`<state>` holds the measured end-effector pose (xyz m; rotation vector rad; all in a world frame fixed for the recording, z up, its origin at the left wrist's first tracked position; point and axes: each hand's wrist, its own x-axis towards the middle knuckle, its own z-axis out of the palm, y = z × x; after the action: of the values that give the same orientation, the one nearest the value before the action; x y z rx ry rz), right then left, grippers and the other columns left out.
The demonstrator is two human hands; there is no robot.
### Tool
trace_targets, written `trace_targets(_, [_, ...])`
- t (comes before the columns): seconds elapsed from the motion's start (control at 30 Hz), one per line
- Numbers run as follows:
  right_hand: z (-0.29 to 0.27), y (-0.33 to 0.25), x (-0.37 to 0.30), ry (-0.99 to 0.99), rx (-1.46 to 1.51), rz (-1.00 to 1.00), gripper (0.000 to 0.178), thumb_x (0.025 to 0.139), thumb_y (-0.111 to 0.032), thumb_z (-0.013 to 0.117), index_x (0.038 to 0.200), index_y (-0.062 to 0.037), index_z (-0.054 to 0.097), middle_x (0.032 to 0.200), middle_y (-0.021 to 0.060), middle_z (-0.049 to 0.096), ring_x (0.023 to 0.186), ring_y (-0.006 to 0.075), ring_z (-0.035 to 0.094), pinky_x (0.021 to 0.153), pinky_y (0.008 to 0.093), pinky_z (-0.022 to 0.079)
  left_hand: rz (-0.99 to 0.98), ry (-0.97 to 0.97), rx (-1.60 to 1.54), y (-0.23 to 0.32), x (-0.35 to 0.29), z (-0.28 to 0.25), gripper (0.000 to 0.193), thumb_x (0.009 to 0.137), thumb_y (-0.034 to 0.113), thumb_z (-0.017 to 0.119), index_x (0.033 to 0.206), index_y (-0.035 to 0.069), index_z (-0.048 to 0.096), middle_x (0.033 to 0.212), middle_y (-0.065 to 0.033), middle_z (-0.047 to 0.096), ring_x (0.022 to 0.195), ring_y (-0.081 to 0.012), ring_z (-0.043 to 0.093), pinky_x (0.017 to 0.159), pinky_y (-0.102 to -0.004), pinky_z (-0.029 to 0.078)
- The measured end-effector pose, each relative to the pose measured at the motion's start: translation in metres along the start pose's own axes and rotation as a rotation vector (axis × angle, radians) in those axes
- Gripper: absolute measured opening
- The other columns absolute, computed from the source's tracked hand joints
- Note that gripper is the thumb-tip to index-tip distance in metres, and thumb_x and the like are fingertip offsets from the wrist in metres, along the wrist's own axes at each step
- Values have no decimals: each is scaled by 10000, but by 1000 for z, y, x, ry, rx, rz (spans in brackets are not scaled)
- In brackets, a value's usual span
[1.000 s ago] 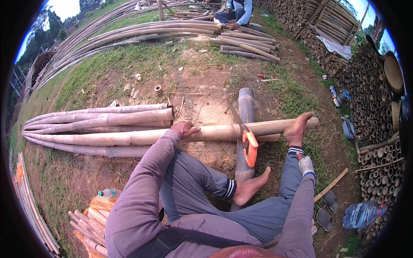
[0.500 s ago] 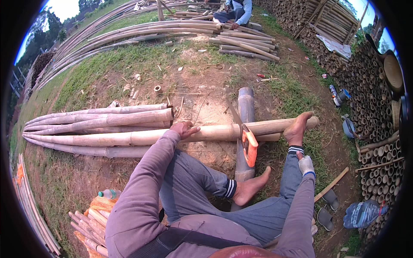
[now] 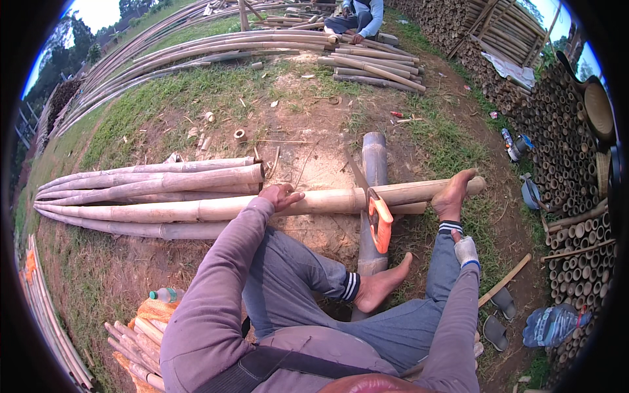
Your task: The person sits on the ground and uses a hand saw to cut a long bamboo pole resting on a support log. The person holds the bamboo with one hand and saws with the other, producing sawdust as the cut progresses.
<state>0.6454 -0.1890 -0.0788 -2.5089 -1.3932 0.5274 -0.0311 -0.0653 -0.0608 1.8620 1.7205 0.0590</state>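
one left grip point(image 3: 280, 195) lies flat, fingers spread, on the bamboo pole point(image 3: 327, 202); just right of it leans an orange-handled saw point(image 3: 379, 221). right grip point(image 3: 466, 250), gloved, looks closed on nothing seen.

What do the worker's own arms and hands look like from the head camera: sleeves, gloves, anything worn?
Both arms are in loose, long mauve-purple sleeves that reach the wrists. The left hand is bare, with no glove. The right hand is wrapped in a pale grey-white glove or cloth with a blue edge at the wrist. No watch or rings are visible.
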Motion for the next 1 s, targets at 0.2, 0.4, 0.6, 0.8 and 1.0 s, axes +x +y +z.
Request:
trace_targets(0.2, [4,9,7,4,-27,5,1035,960,-802,566,1245,188,655,1254,451,651,1300,554,600,1075,529,500,1,-10,10,1,4,0,922,924,821,548,1424,55,667,1373,-294,687,1317,-448,642,1127,-488,492])
trace_targets(0.4, [7,12,12,-29,3,12,1026,960,-795,573,1260,183,654,1259,445,654,1297,553,604,1078,526,500,17,-2,10,-5,6,3,909,931,814,546,1407,51,674,1368,-286,692,1315,-446,643,1124,-485,495])
trace_targets(0.6, [7,19,13,-16,12,16,1010,963,-787,574,1247,178,664,1255,447,655,1295,548,608,1073,526,501,12,3,-7,0,6,3,899,933,816,545,1394,56,680,1379,-284,687,1326,-444,637,1126,-488,495])
trace_targets(0.8, [3,1,3,5,2,10,1017,959,-791,575,1260,177,660,1266,445,651,1311,543,600,1084,519,497,12,11,16,-4,3,2,896,934,815,547,1395,58,681,1376,-278,692,1327,-437,639,1127,-484,495])
trace_targets(1.0, [2,9,2,24,4,20,1014,954,-787,585,1261,176,662,1264,449,649,1309,543,601,1082,522,495,30,-3,9,1,6,2,917,929,828,539,1407,58,674,1352,-284,702,1314,-438,648,1120,-480,500])
